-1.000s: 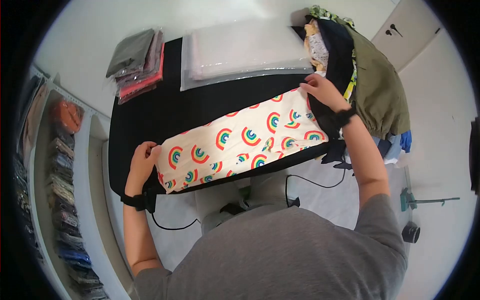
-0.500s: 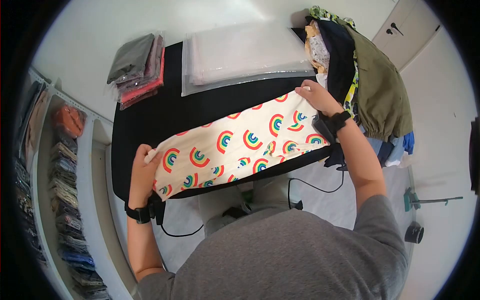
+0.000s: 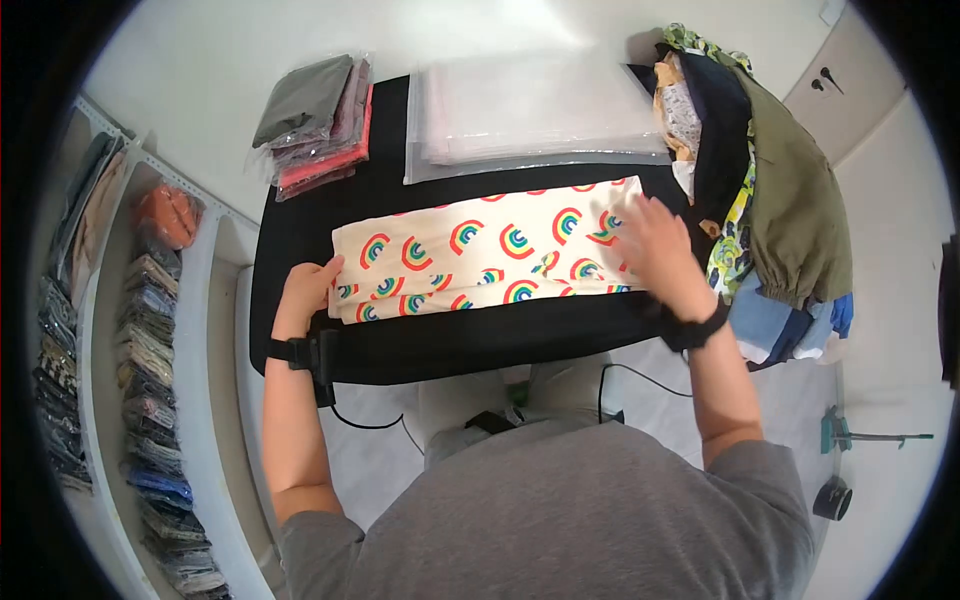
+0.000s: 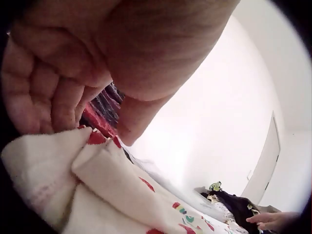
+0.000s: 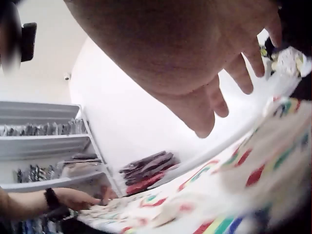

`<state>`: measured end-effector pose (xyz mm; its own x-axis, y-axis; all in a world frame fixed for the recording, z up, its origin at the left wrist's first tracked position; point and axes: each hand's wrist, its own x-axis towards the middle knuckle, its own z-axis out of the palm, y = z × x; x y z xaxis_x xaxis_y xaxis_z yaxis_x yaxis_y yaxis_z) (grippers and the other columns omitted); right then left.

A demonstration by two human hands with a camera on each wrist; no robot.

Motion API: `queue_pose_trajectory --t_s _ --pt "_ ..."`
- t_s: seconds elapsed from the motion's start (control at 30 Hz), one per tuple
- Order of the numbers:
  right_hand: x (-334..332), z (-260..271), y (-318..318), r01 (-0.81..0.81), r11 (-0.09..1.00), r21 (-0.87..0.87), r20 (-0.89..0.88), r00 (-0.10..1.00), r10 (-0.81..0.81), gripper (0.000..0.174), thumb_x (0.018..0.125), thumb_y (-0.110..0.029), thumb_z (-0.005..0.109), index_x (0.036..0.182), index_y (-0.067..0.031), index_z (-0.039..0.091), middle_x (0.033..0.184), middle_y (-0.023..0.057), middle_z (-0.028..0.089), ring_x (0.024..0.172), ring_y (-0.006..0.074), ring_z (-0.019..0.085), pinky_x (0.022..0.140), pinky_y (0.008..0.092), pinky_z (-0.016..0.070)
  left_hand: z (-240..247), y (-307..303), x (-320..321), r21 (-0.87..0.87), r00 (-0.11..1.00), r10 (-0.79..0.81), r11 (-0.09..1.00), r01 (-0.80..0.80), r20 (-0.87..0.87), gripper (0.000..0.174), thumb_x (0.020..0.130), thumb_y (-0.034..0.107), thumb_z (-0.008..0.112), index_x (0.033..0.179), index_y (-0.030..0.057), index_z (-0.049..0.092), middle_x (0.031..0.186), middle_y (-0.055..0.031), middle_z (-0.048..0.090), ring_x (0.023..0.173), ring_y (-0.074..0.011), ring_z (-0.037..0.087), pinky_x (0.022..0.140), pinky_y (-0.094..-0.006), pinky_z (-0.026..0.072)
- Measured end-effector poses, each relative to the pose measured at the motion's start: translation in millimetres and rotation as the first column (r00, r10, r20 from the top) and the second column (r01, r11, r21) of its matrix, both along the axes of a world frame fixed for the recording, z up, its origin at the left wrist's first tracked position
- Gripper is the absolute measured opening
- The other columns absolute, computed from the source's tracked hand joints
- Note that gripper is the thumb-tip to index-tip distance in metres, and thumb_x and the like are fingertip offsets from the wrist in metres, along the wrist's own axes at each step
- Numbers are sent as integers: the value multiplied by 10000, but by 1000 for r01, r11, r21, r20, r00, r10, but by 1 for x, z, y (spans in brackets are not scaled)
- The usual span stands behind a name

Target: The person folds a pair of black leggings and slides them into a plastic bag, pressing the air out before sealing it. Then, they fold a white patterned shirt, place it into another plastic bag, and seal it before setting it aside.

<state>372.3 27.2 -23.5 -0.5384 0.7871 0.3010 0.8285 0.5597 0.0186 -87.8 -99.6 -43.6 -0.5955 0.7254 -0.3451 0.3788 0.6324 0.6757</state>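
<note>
A folded cream cloth with a rainbow print [image 3: 480, 250] lies lengthwise on the black tabletop [image 3: 440, 350]. At its left end my left hand [image 3: 305, 295] holds the edge, thumb at the upper side. Folded layers of that end bunch up below the fingers [image 4: 63, 102] in the left wrist view. My right hand [image 3: 660, 250], blurred, is over the cloth's right end. In the right wrist view its fingers [image 5: 239, 75] stretch out apart over the print, gripping nothing.
Bagged folded clothes [image 3: 310, 110] are stacked at the back left, beside a pile of clear plastic bags [image 3: 540, 110]. Loose garments [image 3: 800, 190] heap up along the right edge. Shelves [image 3: 160, 330] of bagged clothes stand to the left.
The cloth has gone from being stretched at a slant between both hands to lying flatter and straighter on the table. My right hand has released its corner and spread its fingers.
</note>
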Motion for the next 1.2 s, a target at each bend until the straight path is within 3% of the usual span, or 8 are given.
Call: queue_pose_trajectory --t_s 0.13,0.27,0.37,0.5,0.57,0.9,1.1,1.2 --pt "-1 -27 -44 -15 978 -209 2 1000 16 595 831 -459 579 1365 -280 387 1456 125 272 1339 347 255 1005 588 273 3 -5 16 19 978 -99 994 104 -182 452 776 394 680 796 -56 636 660 -68 602 545 -112 556 516 -235 429" --pt "0 -34 -49 -7 985 -174 -62 998 -4 587 827 -449 586 1355 -264 407 1451 111 287 1336 339 265 1010 570 265 16 -11 35 104 961 -103 991 78 258 333 812 256 661 933 -52 619 788 -110 653 665 -140 616 586 -234 466" --pt "3 -32 -48 -23 984 -178 -97 995 6 583 821 -436 598 1346 -257 417 1450 103 293 1338 333 264 1009 558 263 8 -13 39 311 669 -84 923 -227 738 314 856 116 562 1134 -24 521 1056 -131 628 868 -198 649 725 -291 536" --pt "16 -23 -45 -148 954 -261 -312 948 62 521 819 -336 632 1291 -175 478 1390 159 378 1294 339 343 1008 484 307 1 -19 29 381 466 -144 797 -468 873 330 846 101 556 1155 -9 517 1118 -131 605 988 -225 613 833 -323 505" --pt "22 -14 -44 -253 932 -261 -570 819 62 407 826 -236 636 1194 -79 554 1271 223 493 1221 366 434 1001 395 352 6 -26 11 491 462 -270 733 -471 845 355 847 133 535 1172 -7 507 1146 -145 596 1028 -242 599 873 -342 488" --pt "26 -42 -39 37 977 -210 -721 669 -180 177 846 -150 593 978 -42 642 986 112 639 958 268 583 842 334 445 25 -30 16 460 589 -145 776 -430 795 358 835 145 556 1156 -10 520 1094 -116 622 995 -231 605 870 -344 473" --pt "17 -42 -41 141 987 -74 -682 715 -153 104 827 -118 593 869 -42 650 920 79 660 913 260 598 809 336 463 93 20 133 686 746 -432 726 -47 507 377 817 94 551 1163 -45 498 972 -66 592 811 -127 590 701 -264 475" --pt "18 -44 -42 113 993 -24 -691 717 -98 112 814 -144 608 841 -44 649 917 81 659 899 264 600 799 350 467 85 54 195 646 808 -453 754 122 376 169 790 95 551 931 3 566 756 0 533 674 -71 524 590 -245 442"
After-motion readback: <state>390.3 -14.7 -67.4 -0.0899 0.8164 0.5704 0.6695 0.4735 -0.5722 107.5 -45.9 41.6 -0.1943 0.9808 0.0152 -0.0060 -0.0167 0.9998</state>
